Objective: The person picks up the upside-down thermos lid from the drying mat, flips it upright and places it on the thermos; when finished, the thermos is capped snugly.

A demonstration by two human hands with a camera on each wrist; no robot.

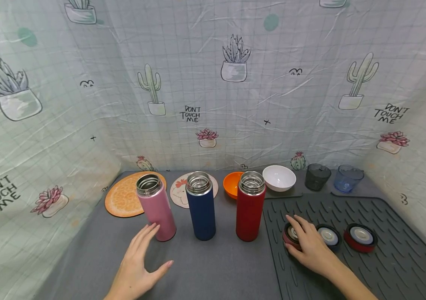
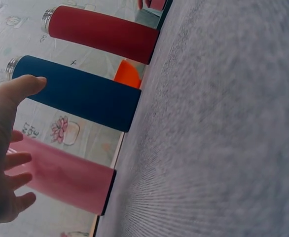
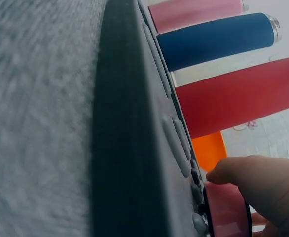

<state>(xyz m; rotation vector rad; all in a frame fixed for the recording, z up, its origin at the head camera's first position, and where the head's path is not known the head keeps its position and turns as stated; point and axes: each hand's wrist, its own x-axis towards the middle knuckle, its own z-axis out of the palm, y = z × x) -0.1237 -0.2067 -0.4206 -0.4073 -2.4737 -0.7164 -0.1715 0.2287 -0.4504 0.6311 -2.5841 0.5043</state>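
A pink bottle [image 1: 160,214] without its lid stands upright on the grey table. My left hand [image 1: 136,263] is just in front of it, fingers spread and thumb held apart; the left wrist view shows this hand [image 2: 6,153] holding nothing. A blue bottle [image 1: 202,212] and a red bottle [image 1: 249,212], both lidless, stand to its right. On the dark ribbed mat, my right hand [image 1: 310,246] grips a pink lid [image 3: 228,210] between thumb and fingers. Beside it lie a dark lid [image 1: 328,236], partly hidden by that hand, and a red lid [image 1: 361,238].
Behind the bottles lie an orange-slice placemat [image 1: 121,198] and a round patterned mat [image 1: 177,196]. An orange bowl [image 1: 231,185], a white bowl [image 1: 279,178], a dark glass [image 1: 316,177] and a blue glass [image 1: 348,179] line the back. The ribbed mat [image 1: 397,266] covers the right side.
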